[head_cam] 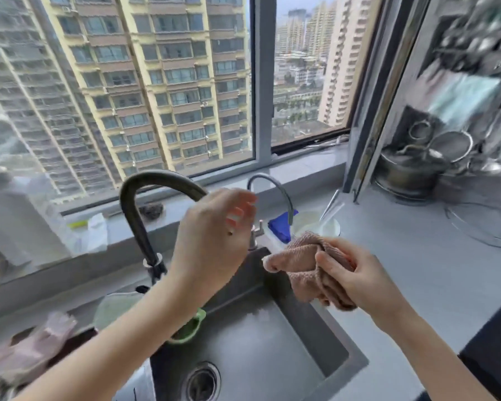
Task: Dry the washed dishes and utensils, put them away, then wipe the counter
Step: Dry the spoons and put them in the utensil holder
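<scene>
1. Kitchen, window looking out on high-rise blocks. Grey worktop runs below the sill, with a steel sink set into it and the drain at the near end.
2. Tall dark faucet arcs over the sink from the back left. A smaller curved faucet stands behind the back right corner.
3. Left hand is raised over the sink at the dark faucet's spout end, fingers loosely curled, nothing in it. Can't tell if it touches the spout.
4. Right hand is over the sink's right edge, fingers and thumb wrapped round a bunched pinkish-brown cloth. Cloth sticks out left of the hand and hangs below it.
5. White bowl sits on the worktop just behind the cloth, with a pale utensil leaning in it, handle up and to the right.
6. Blue item is at the small faucet's base, just left of the bowl. Can't tell what it is.
7. Green holder hangs on the sink's left edge, partly behind the left forearm.
8. Pink gloves lie near left, a pale bottle stands far left, and a dark scourer sits on the sill.
9. Far right is blurred: metal pot and round strainer against the wall.
</scene>
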Available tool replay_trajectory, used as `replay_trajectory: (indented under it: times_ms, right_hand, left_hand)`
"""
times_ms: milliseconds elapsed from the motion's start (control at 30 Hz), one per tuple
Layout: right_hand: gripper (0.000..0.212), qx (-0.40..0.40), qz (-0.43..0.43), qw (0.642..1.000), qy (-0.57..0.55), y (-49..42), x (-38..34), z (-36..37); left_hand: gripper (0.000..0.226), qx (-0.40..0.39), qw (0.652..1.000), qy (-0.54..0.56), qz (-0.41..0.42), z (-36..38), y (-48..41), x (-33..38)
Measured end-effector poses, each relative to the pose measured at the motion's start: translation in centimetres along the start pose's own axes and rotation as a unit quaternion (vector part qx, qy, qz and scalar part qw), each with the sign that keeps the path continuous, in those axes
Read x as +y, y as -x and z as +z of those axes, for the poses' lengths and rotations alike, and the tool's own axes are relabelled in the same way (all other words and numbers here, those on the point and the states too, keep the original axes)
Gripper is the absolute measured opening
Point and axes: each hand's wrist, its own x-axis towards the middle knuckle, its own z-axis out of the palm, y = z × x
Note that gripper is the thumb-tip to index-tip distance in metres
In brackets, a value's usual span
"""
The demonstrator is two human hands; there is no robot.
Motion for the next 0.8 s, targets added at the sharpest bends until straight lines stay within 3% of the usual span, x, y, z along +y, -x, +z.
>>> replay_trajectory:
  times_ms: [100,233,400,533,633,800]
  right_hand:
    - [0.021,0.054,0.039,0.997,0.026,-1.6,4.2,-5.9]
    - [0.019,0.091,0.071,0.992,0.055,-4.6,9.4,-13.6]
    - [0.015,0.060,0.081,0.991,0.086,-8.9,13.8,-19.9]
    - [0.013,0.013,0.086,0.992,0.086,-11.8,15.5,-21.6]
    - [0.014,-0.012,0.090,0.993,0.080,-13.2,15.9,-22.3]
    - [0.016,-0.012,0.093,0.992,0.083,-14.4,16.5,-22.7]
  left_hand:
    - [0.016,-0.073,0.997,-0.002,-0.014,9.3,-0.4,1.3]
    - [0.017,-0.208,0.967,-0.072,-0.128,22.7,-3.4,-0.4]
    - [0.025,-0.236,0.924,-0.146,-0.264,34.4,-9.0,-6.8]
    - [0.035,-0.328,0.871,-0.168,-0.325,38.1,-11.0,-9.3]
    - [0.025,-0.382,0.848,-0.217,-0.297,39.1,-11.5,-9.7]
    - [0.022,-0.326,0.864,-0.255,-0.286,38.5,-11.9,-9.5]
